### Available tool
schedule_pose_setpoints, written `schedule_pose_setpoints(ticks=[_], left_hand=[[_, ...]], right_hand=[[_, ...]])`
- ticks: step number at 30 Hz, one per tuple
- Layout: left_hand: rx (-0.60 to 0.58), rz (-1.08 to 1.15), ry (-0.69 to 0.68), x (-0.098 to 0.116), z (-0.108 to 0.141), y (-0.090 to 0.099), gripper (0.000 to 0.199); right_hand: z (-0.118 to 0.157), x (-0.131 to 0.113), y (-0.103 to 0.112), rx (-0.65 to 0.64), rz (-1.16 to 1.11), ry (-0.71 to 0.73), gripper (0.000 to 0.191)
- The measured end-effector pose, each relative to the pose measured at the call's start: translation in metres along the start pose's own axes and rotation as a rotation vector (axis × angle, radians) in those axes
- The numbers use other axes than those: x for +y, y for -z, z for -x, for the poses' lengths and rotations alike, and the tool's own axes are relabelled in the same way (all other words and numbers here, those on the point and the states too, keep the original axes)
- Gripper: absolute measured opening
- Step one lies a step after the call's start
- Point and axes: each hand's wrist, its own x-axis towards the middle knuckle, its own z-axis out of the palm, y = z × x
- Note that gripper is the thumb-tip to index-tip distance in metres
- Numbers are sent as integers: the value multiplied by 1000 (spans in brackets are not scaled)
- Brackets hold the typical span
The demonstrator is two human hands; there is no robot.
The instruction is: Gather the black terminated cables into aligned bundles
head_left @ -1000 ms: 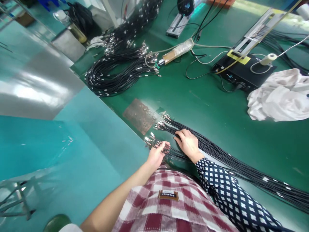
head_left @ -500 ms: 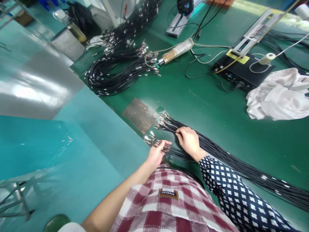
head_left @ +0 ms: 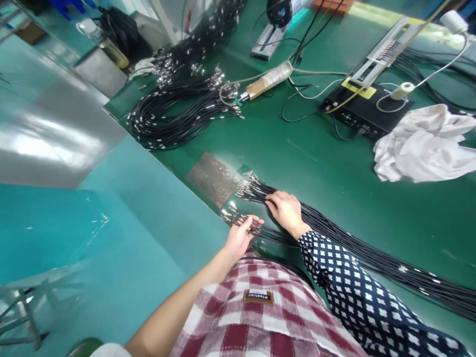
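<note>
My left hand (head_left: 241,235) is closed around a small bunch of thin black cables (head_left: 275,235) near the table's front edge. Their shiny metal connector ends (head_left: 231,213) stick out to the left past my fingers. My right hand (head_left: 285,210) lies on a larger bundle of black cables (head_left: 334,233), its thumb and fingertips pinched at the near side, close to the metal-tipped ends (head_left: 250,186). This bundle stretches along the table toward the lower right and carries a few white labels. Exactly which strands the right fingertips grip is hidden.
A looped pile of black cables (head_left: 167,119) lies at the back left. A taped handheld tool (head_left: 269,81) rests on the green table (head_left: 305,158). Beyond are a black control box (head_left: 366,109) and a white cloth (head_left: 424,146). A rusty plate (head_left: 211,178) sits near the left edge.
My right hand has shifted slightly left along the larger bundle, toward the connector ends. The left hand keeps its hold on the small bunch. The camera view has moved slightly.
</note>
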Motion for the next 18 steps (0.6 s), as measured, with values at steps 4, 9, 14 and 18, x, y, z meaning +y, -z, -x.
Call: schedule_pose_setpoints(ticks=[4,9,14,18], left_hand=[[-7,6,4,1,-1,-1,26],[3,11,7,1,0,-1,26],[10,11,10,2,0,-2,26],[-1,6,9,2,1,-2,27]], right_hand=[[-5,0,-1,-21,34,14,19],[-4,-3,1,-29,61,38,20],[-5,-5,2,-34,55,-63,19],[-11,-7,4,-104,112,-71,19]])
